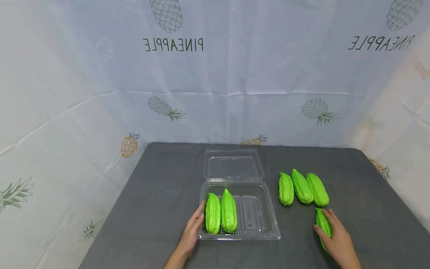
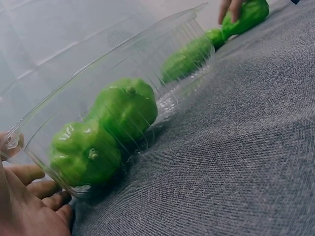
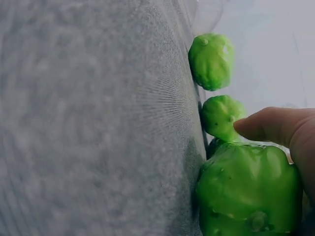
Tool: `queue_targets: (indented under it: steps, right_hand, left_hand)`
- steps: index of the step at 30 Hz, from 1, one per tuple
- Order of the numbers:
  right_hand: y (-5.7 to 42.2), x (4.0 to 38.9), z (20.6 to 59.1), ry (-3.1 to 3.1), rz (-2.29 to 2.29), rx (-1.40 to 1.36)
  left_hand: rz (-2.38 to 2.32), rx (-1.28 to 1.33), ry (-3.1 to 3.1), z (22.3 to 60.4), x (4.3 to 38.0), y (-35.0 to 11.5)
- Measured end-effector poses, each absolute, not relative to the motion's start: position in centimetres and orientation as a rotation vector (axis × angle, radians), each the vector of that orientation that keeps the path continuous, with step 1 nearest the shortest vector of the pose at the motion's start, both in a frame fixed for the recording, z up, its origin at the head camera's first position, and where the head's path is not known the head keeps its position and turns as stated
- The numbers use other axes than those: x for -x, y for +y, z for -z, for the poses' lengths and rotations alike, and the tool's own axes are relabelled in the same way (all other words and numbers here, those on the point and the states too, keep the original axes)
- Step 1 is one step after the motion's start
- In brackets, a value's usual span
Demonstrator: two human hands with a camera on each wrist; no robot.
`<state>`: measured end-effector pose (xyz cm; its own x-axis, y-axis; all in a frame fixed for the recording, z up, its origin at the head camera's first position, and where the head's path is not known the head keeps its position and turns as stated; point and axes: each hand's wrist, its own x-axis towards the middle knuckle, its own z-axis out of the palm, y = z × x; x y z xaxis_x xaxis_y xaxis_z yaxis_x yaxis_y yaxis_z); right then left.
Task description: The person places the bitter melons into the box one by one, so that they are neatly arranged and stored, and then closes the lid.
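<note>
My left hand (image 1: pixel 193 229) is at the left side of a clear plastic clamshell box (image 1: pixel 250 236), thumb at its rim and relaxed fingers against the outer wall. Inside the box, on its left half, two green bitter melons (image 1: pixel 213 213) (image 2: pixel 86 155) lie side by side. To the right of the box my right hand (image 1: pixel 337 239) grips another bitter melon (image 3: pixel 248 191) lying on the table, thumb along its left side and fingers over its far right part. Its underside is hidden.
Three more bitter melons (image 1: pixel 302 186) lie in a row beyond my right hand. The box's lid (image 1: pixel 233 167) is folded back flat behind its base. A grey cloth (image 1: pixel 161 186) covers the table, and a pineapple-print curtain (image 1: pixel 215 119) hangs along its back edge.
</note>
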<state>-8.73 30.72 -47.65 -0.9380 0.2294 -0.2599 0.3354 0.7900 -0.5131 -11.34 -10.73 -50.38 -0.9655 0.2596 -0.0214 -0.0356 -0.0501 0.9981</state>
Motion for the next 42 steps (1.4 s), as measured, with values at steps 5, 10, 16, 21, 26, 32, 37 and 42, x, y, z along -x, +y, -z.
queue_targets:
  steps: [5,10,16,21,26,32,37,42]
  right_hand:
    - [30.8,8.6,47.9,2.819,0.87,-0.417]
    - [30.7,8.7,48.1,2.82,0.863,-0.44]
    - [30.7,8.8,48.2,2.818,0.86,-0.45]
    - [30.7,8.7,48.3,2.86,0.869,-0.438]
    - [30.7,8.2,48.6,2.948,0.889,-0.406]
    - [30.5,7.9,48.5,3.035,0.893,-0.368]
    - [29.9,8.2,47.6,3.065,0.932,-0.331]
    - [29.0,8.6,46.5,3.071,0.979,-0.318]
  left_hand:
    - [-2.121,-0.231,2.01,50.3,11.4,-10.7]
    - [-2.119,-0.234,2.005,50.3,11.4,-10.7]
    - [-2.125,-0.234,2.012,50.4,11.4,-10.7]
    - [-2.125,-0.23,2.013,50.3,11.4,-10.7]
    - [-2.124,-0.229,2.014,50.3,11.4,-10.7]
    - [-2.125,-0.235,2.004,50.2,11.4,-10.7]
    - [-2.128,-0.228,2.004,50.2,11.4,-10.7]
    - [-2.123,-0.227,2.007,50.2,11.3,-10.7]
